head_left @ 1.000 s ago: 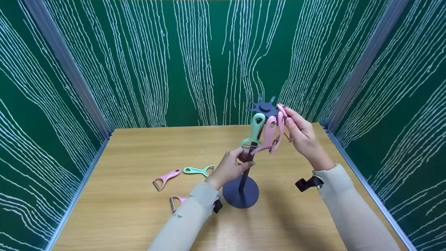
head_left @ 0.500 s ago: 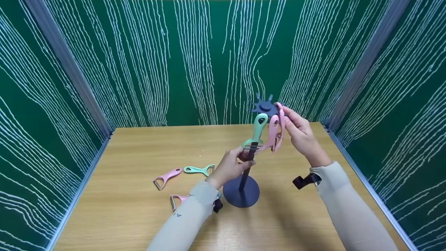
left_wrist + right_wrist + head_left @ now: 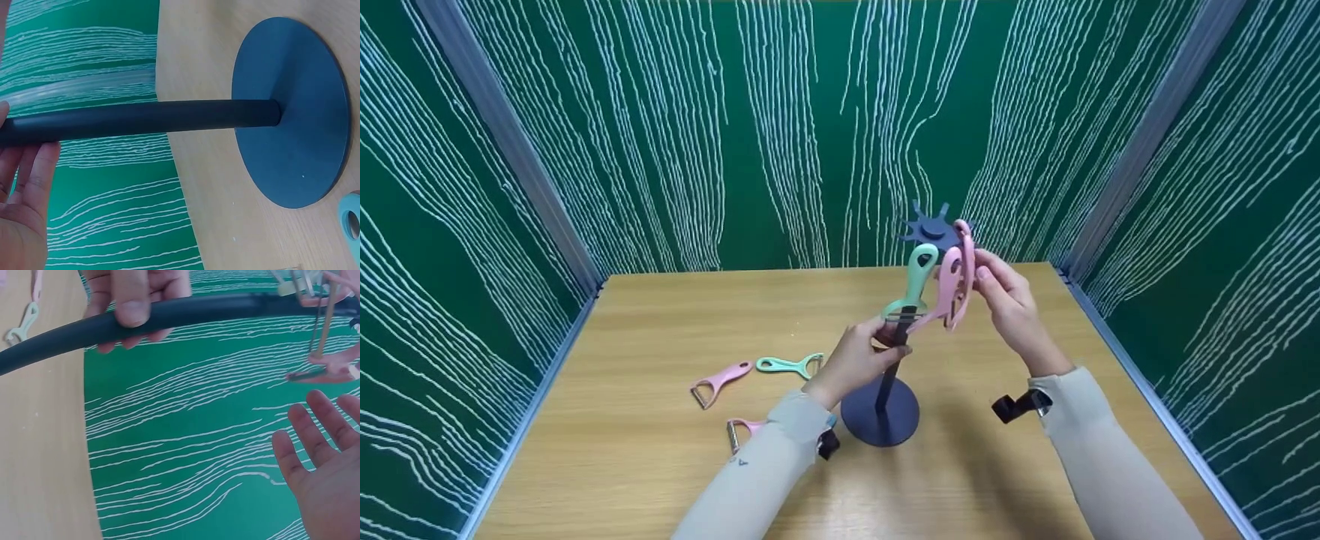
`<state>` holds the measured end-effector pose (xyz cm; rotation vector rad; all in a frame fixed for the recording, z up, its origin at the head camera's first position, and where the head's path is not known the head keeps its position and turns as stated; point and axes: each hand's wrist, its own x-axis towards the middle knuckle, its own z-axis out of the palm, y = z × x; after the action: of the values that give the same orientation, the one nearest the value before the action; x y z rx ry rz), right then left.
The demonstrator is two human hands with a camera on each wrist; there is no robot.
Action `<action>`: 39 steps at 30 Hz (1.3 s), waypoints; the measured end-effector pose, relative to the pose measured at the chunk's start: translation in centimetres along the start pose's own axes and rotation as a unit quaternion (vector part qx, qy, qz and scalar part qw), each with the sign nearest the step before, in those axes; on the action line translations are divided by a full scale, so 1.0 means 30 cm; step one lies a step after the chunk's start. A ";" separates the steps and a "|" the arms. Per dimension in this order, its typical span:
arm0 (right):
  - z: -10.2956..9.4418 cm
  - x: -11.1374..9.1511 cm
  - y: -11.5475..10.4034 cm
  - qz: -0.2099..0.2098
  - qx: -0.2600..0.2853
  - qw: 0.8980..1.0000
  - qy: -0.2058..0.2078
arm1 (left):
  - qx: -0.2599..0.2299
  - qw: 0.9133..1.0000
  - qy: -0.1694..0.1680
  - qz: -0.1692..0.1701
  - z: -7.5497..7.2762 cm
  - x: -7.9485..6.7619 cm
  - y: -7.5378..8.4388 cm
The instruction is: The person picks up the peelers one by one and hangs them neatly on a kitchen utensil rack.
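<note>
My left hand [image 3: 851, 360] grips the dark pole [image 3: 140, 119] of a round-based stand, curled round it below the hanging peelers. A spoked rack [image 3: 934, 231] tops the pole. From it hang a green peeler [image 3: 919, 277], a pink peeler [image 3: 948, 281] and, at its right, another pink peeler [image 3: 967, 262] seen edge-on. My right hand [image 3: 1020, 315] is beside that right-hand peeler, its fingertips close to the handle. In the right wrist view the right hand's fingers [image 3: 323, 430] are spread and loosely straight, below the peeler heads [image 3: 332, 365].
On the wooden table left of the stand's base [image 3: 880, 411] lie a pink peeler [image 3: 721, 382], a mint-green peeler [image 3: 784, 366] and another pink peeler [image 3: 746, 429] partly hidden by the left sleeve. Green walls with white lines enclose the table's back and sides.
The right hand has let go of the right-hand pink peeler and shifted slightly down, leaving it hanging on the rack. The rack and peelers have shifted slightly right. The left hand keeps its grip.
</note>
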<state>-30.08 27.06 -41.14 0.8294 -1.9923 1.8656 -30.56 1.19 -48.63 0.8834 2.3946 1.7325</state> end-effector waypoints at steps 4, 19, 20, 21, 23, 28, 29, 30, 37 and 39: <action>-0.002 -0.030 0.028 0.019 -0.009 1.000 0.012 | -0.006 1.000 -0.001 0.000 -0.004 -0.002 0.002; 0.042 -0.159 0.168 0.107 -0.053 0.992 0.035 | 0.012 1.000 -0.011 -0.001 -0.085 -0.039 -0.017; 0.049 -0.164 0.177 0.112 -0.053 0.992 0.036 | 0.014 1.000 -0.009 0.001 -0.097 -0.043 -0.018; 0.057 -0.168 0.186 0.115 -0.051 0.991 0.035 | 0.018 1.000 -0.004 0.003 -0.110 -0.046 -0.021; 0.073 -0.179 0.205 0.121 -0.047 0.991 0.029 | 0.027 1.000 0.004 0.006 -0.136 -0.056 -0.026; 0.114 -0.204 0.240 0.110 -0.046 0.993 0.003 | 0.056 0.998 0.015 0.002 -0.203 -0.086 -0.043; 0.121 -0.207 0.245 0.109 -0.049 0.993 -0.002 | 0.060 0.998 0.015 0.001 -0.215 -0.092 -0.047; 0.127 -0.208 0.249 0.108 -0.051 0.993 -0.007 | 0.062 0.998 0.016 0.002 -0.226 -0.099 -0.050; 0.168 -0.214 0.266 0.148 -0.062 0.987 -0.031 | 0.091 0.996 0.007 -0.012 -0.284 -0.147 -0.080; 0.181 -0.215 0.268 0.150 -0.065 0.986 -0.040 | 0.102 0.995 0.001 -0.018 -0.295 -0.160 -0.084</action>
<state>-28.72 23.09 -52.02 0.6042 -2.3711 1.8534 -30.82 -9.18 -48.94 0.8528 2.6069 1.4955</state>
